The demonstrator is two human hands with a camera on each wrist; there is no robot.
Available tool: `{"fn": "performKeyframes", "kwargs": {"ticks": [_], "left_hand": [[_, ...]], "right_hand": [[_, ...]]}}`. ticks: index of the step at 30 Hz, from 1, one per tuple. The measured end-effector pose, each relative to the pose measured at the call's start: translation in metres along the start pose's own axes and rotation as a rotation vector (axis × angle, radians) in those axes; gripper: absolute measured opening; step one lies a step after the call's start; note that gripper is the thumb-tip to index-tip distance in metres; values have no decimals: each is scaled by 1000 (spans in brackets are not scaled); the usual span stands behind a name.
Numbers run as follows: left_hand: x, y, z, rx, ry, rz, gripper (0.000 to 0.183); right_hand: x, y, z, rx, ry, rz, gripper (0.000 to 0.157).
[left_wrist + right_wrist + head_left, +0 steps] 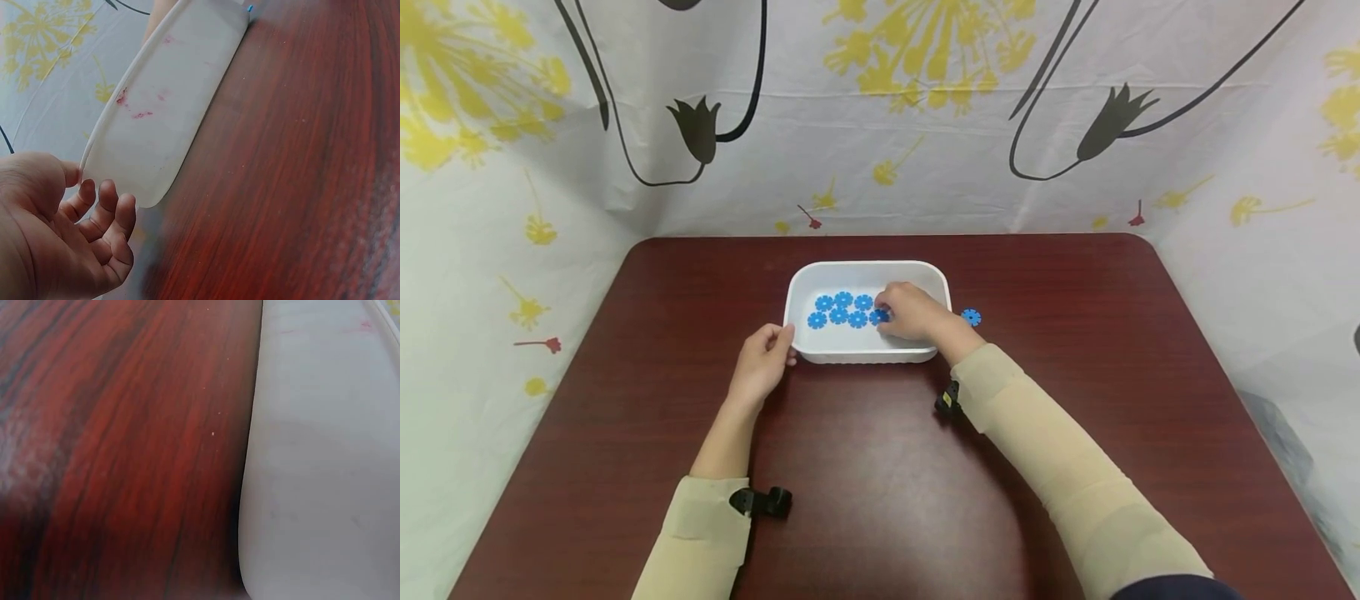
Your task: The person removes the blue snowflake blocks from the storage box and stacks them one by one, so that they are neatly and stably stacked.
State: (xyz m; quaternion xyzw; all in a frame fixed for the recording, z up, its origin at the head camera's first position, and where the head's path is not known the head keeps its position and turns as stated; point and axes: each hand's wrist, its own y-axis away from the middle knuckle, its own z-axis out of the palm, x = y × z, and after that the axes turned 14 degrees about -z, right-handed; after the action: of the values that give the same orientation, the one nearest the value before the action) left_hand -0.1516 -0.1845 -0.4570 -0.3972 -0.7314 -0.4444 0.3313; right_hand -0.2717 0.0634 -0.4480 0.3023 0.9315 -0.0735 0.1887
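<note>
A shallow white plastic tray (868, 357) with rounded corners sits toward the back of the table. My left hand (762, 362) pinches its front left corner by the rim; in the left wrist view the thumb and index finger of that hand (69, 231) meet at the tray's edge (144, 125). Inside the tray lie several blue notched plastic discs (838, 316), flower-like in outline. Over the tray's right half, my right hand (913, 312) pinches a blue disc (877, 317) at its fingertips. In the right wrist view only the tray's outer wall (319, 456) shows, the hand hidden.
One more blue disc (971, 317) lies on the dark red wooden table (865, 467), just right of the tray. Behind the table hangs a white cloth (865, 167) with yellow and grey flower prints. Black wrist cameras sit on both sleeves.
</note>
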Motion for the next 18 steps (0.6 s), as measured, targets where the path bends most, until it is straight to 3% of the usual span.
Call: {"fn": "performKeyframes", "kwargs": {"ticks": [18], "left_hand": [[0,0,1,15,-2,5,38]], "right_hand": [[-4,-1,1,-8,-5,49,30]]}}
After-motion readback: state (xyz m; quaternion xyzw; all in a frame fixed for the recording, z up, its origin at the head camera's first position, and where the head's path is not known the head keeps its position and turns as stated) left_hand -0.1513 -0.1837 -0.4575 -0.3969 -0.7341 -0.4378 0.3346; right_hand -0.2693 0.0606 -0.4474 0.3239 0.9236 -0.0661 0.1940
